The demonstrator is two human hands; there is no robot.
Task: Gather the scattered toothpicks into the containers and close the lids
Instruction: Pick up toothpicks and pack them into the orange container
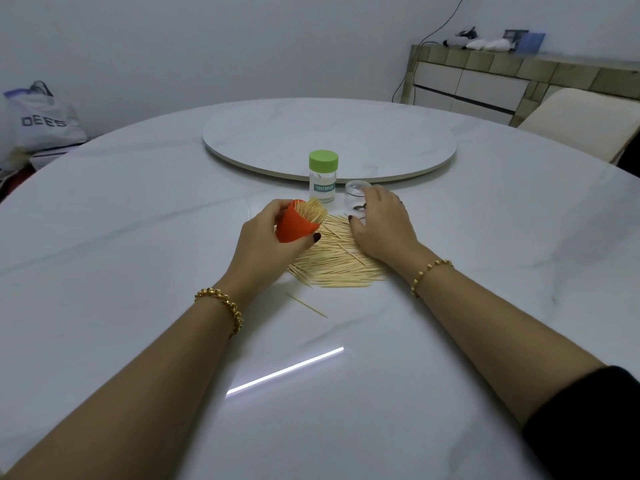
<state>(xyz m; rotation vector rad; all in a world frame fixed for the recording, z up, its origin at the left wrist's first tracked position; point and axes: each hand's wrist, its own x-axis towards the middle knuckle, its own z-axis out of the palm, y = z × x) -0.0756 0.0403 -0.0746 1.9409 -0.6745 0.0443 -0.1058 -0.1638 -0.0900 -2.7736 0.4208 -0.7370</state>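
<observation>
My left hand (268, 233) grips an orange container (294, 225), tilted to the right and packed with toothpicks that stick out of its mouth. A wide pile of scattered toothpicks (336, 263) lies on the white table (138, 237) between my hands. My right hand (381, 221) rests on the pile's right side, fingers spread over it and touching a clear lid (356, 197). A clear toothpick jar with a green lid (323, 174) stands upright behind the pile, lid on. Two stray toothpicks (306, 304) lie nearer to me.
A round turntable (329, 136) sits in the table's middle behind the jar. A cream chair (581, 119) stands at the far right, a sideboard (502, 81) behind it. A white bag (38, 119) sits on the floor at the left.
</observation>
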